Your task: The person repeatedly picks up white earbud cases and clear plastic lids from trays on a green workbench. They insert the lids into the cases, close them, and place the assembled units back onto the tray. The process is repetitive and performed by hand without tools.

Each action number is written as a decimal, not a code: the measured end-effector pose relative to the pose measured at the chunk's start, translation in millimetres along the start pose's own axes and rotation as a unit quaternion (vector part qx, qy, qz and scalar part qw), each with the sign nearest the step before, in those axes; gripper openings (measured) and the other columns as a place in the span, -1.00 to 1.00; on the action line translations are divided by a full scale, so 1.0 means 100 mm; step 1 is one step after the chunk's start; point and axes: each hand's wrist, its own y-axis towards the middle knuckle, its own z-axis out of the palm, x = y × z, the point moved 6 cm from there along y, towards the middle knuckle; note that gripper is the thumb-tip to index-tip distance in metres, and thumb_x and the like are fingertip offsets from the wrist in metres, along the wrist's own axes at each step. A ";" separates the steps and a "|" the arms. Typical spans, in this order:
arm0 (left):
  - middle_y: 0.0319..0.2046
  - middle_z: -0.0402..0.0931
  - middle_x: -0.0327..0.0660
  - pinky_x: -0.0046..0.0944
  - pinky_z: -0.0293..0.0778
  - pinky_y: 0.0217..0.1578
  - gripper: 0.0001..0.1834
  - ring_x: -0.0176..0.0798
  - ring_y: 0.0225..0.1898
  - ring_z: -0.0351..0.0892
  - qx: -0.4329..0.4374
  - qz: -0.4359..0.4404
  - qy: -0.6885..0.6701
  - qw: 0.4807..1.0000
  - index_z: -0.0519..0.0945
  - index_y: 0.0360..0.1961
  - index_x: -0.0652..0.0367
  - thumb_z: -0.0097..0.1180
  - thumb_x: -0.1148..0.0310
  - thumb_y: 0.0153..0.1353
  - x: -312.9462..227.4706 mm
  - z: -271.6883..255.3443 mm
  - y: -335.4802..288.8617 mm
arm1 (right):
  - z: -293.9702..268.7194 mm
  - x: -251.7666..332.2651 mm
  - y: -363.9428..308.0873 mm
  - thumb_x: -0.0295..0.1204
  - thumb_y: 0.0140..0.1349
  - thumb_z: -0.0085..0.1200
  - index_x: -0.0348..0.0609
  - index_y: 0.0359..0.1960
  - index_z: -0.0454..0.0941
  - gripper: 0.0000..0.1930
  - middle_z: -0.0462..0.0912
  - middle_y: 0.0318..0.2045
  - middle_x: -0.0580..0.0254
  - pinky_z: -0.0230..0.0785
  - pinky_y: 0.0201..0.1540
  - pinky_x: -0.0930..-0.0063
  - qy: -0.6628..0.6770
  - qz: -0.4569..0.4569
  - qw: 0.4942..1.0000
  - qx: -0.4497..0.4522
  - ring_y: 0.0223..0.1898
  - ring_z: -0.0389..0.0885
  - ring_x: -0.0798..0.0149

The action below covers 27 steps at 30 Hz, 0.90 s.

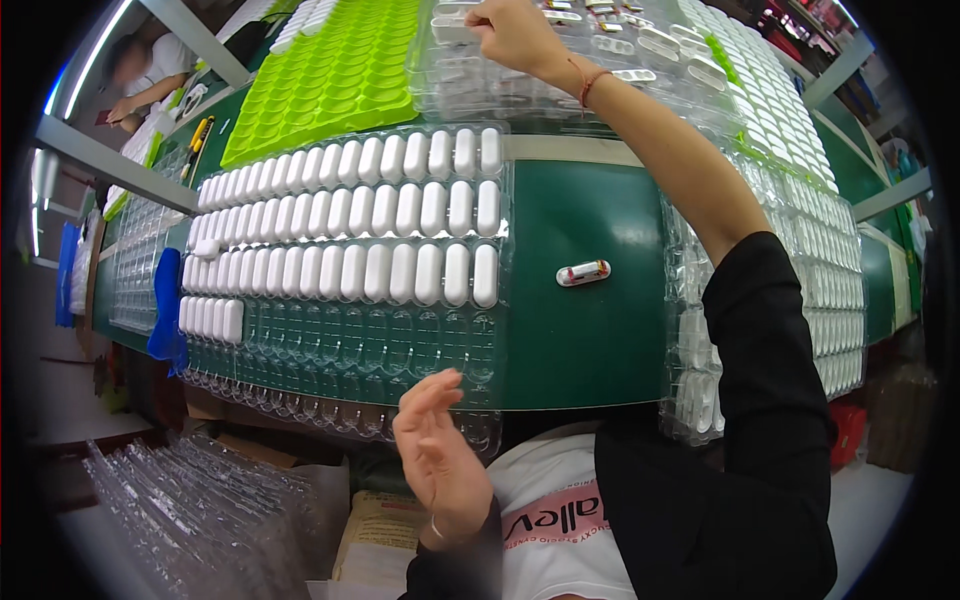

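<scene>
A person in a black long-sleeved jacket (pixel 690 510), open over a white T-shirt (pixel 540 455) whose front carries a pink rectangular panel (pixel 545 528) printed with large black letters and smaller dark lettering. The creased black right sleeve (pixel 765 330) ends well up the forearm, the black left sleeve (pixel 440 570) near the wrist. The bare right hand (pixel 512 35) wears a thin reddish cord bracelet (pixel 587 90), the bare left hand (pixel 440 455) a slim whitish wristband (pixel 436 527)

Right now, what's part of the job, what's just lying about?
Likely job:
clear plastic tray of white oblong shells, at right hand
lone white oblong shell
clear tray of white oblong cases, near left hand

Likely lying about:
long blue piece
slim yellow tools
</scene>
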 end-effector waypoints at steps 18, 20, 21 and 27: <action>-0.20 0.57 0.08 0.04 0.42 -0.10 -0.69 0.18 -0.13 0.54 -0.040 0.090 0.828 0.552 0.58 -0.14 0.25 0.24 0.39 0.07 0.45 -2.88 2.28 | -1.88 0.13 -1.80 -0.40 0.36 0.03 -0.29 -0.14 0.65 -0.77 0.68 -0.43 0.32 0.38 -0.34 0.64 0.196 0.174 0.956 0.135 -0.46 0.49 0.51; -0.18 0.58 0.05 0.00 0.43 -0.08 -0.69 0.14 -0.11 0.55 -0.057 0.109 0.834 0.538 0.59 -0.12 0.26 0.20 0.35 0.12 0.29 -2.73 2.27 | -2.28 -0.10 -2.13 -0.38 0.37 0.01 -0.30 -0.14 0.65 -0.76 0.67 -0.44 0.32 0.36 -0.36 0.66 0.175 0.236 0.950 0.109 -0.47 0.47 0.53; -0.15 0.58 0.06 -0.01 0.43 -0.07 -0.69 0.13 -0.09 0.55 -0.078 0.147 0.833 0.527 0.59 -0.10 0.26 0.18 0.34 0.15 0.19 -2.68 2.22 | -2.46 -0.22 -2.29 -0.35 0.38 -0.01 -0.30 -0.15 0.65 -0.74 0.67 -0.44 0.32 0.36 -0.37 0.66 0.145 0.255 0.951 0.095 -0.48 0.47 0.53; -0.23 0.61 0.00 -0.15 0.50 -0.11 -0.70 -0.04 -0.19 0.58 0.059 0.140 0.464 0.873 0.57 -0.08 0.35 0.23 0.54 0.14 -0.12 -0.49 0.76 | -3.41 -0.91 -3.39 0.02 0.39 -0.10 -0.31 -0.39 0.65 -0.43 0.61 -0.61 0.32 0.30 -0.48 0.62 0.038 0.470 0.880 0.053 -0.60 0.42 0.53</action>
